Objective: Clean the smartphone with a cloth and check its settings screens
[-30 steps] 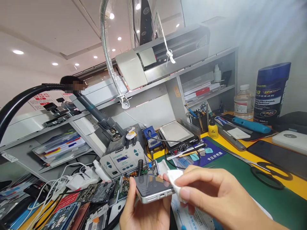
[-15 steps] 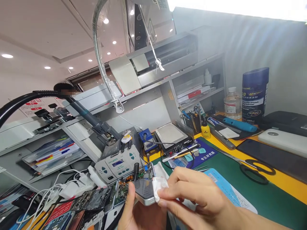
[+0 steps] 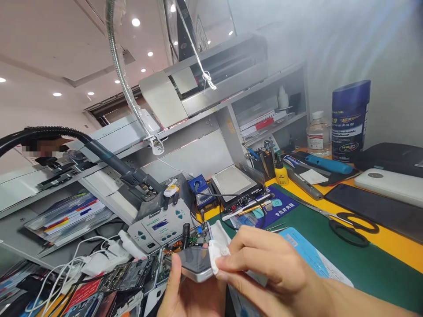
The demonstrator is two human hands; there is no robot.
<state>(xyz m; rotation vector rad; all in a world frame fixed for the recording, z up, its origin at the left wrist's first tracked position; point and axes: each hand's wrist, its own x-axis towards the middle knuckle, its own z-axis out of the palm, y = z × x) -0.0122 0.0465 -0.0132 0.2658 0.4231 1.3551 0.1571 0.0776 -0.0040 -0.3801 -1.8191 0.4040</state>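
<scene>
My left hand (image 3: 190, 293) cradles a smartphone (image 3: 191, 263) from below at the bottom middle of the view, thumb curled up over its near edge, so the phone sits tilted above the front of the tabletop (image 3: 393, 240) and not on it. My right hand (image 3: 264, 264) comes in from the right with its fingers pinched on a small white wipe (image 3: 214, 253), which is pressed against the right end of the phone's dark glass. The glass reflects the ceiling lights, and I cannot tell from here whether smears remain on it.

I judge the wiping to be under way: the wipe sits at one end of the screen, with the rest of the glass toward my left thumb uncovered, so that stretch may yet need a pass. The silver frame along the near edge shows no wipe on it either.

Just beyond the phone stands a grey soldering station (image 3: 161, 224) with a black hot-air handle propped on it, and bare circuit boards (image 3: 132, 273) lie to its left among white cables. A green mat (image 3: 330, 259) covers the tabletop to the right, with a printed paper sheet (image 3: 313, 255) under my right wrist and black-handled scissors (image 3: 350, 224) farther out. A tall blue can (image 3: 350, 119) and a clear bottle (image 3: 318, 138) stand at the back right
</scene>
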